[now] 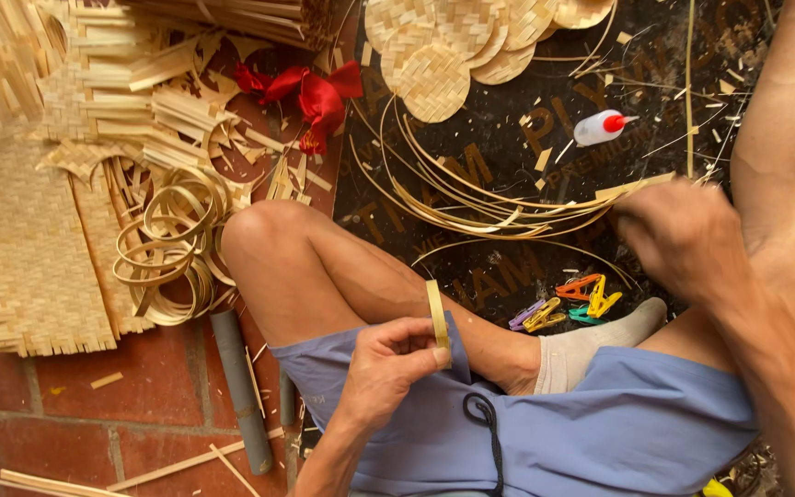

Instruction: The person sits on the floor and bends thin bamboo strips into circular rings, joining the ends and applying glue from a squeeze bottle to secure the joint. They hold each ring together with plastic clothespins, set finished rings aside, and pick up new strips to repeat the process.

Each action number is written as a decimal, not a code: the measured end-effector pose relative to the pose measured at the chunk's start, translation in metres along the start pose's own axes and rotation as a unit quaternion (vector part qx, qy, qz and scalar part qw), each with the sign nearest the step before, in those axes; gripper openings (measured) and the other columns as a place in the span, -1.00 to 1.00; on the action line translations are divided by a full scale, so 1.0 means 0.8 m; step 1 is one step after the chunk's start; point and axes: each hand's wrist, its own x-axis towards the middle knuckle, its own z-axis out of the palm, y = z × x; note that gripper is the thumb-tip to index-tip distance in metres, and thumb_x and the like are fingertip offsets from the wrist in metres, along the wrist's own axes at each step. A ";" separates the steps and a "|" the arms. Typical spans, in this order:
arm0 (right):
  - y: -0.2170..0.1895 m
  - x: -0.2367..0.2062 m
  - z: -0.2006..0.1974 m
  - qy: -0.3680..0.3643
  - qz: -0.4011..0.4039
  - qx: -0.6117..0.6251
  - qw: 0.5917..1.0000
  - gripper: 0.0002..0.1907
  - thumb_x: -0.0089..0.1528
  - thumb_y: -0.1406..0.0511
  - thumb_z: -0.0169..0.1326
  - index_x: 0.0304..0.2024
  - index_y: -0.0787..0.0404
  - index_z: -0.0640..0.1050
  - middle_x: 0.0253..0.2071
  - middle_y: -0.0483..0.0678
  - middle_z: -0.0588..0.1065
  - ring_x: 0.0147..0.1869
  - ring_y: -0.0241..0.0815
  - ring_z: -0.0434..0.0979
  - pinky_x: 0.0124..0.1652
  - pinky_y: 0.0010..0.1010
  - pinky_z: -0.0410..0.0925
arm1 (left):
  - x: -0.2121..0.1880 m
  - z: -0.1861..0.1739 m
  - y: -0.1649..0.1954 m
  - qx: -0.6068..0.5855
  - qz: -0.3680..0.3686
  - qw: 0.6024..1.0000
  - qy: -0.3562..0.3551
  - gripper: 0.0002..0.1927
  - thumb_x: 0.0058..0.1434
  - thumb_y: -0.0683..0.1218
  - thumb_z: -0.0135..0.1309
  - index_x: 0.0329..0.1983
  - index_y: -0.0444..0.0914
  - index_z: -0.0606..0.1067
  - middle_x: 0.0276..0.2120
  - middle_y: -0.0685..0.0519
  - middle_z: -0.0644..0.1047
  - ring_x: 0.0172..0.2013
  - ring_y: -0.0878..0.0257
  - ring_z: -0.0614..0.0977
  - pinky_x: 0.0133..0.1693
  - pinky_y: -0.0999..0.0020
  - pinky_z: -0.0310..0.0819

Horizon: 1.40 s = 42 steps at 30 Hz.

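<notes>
My left hand (388, 364) is closed around a small bamboo ring (437, 313), held upright over my lap with thumb and fingers pinching its lower edge. My right hand (683, 235) reaches out over the dark mat and grips the ends of a bundle of long thin bamboo strips (489, 207) that curve across the floor. I sit cross-legged in blue shorts (618, 433), with my bare knee (264, 230) to the left and a grey sock (591, 345) in the middle.
A heap of bamboo rings (167, 244) and a woven mat (20, 230) lie at left. Round woven discs (443, 55) sit at the top, with a red ribbon (310, 92), a white glue bottle with red cap (600, 127), coloured clothespins (572, 302) and a grey tube (236, 387).
</notes>
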 end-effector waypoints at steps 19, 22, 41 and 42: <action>-0.126 -0.030 0.015 -0.238 -0.062 0.326 0.913 -0.52 0.15 0.27 0.12 0.13 0.24 0.48 -0.11 0.03 0.59 -0.09 0.02 0.62 -0.14 -0.24 0.46 | 0.006 -0.018 0.019 0.077 -0.036 0.993 -0.076 -0.70 0.16 -0.27 0.25 -0.01 -0.40 0.64 -0.41 0.20 0.53 -0.41 0.51 0.45 -0.40 0.57 0.31; -0.152 -0.010 0.018 -0.312 -0.100 0.340 0.882 -0.60 0.19 0.25 0.13 0.08 0.15 0.51 -0.27 -0.02 0.57 -0.19 0.02 0.59 -0.20 -0.19 0.41 | 0.011 -0.022 0.029 0.100 -0.051 0.989 -0.101 -0.69 0.17 -0.27 0.24 0.00 -0.37 0.63 -0.38 0.19 0.55 -0.39 0.51 0.47 -0.37 0.56 0.35; -0.175 0.020 0.022 -0.398 -0.033 0.393 0.828 -0.54 0.16 0.25 0.14 0.14 0.11 0.58 -0.24 0.01 0.63 -0.25 -0.04 0.67 -0.24 -0.24 0.48 | 0.018 -0.027 0.055 0.182 -0.072 0.971 -0.140 -0.69 0.19 -0.27 0.20 0.02 -0.33 0.64 -0.37 0.23 0.56 -0.38 0.54 0.47 -0.34 0.57 0.39; -0.170 0.015 0.025 -0.349 -0.017 0.395 0.850 -0.53 0.15 0.26 0.13 0.13 0.16 0.56 -0.21 0.03 0.64 -0.21 -0.04 0.68 -0.23 -0.24 0.49 | 0.017 -0.028 0.057 0.171 -0.073 0.972 -0.144 -0.70 0.19 -0.26 0.20 0.01 -0.33 0.63 -0.36 0.24 0.57 -0.37 0.54 0.48 -0.33 0.58 0.40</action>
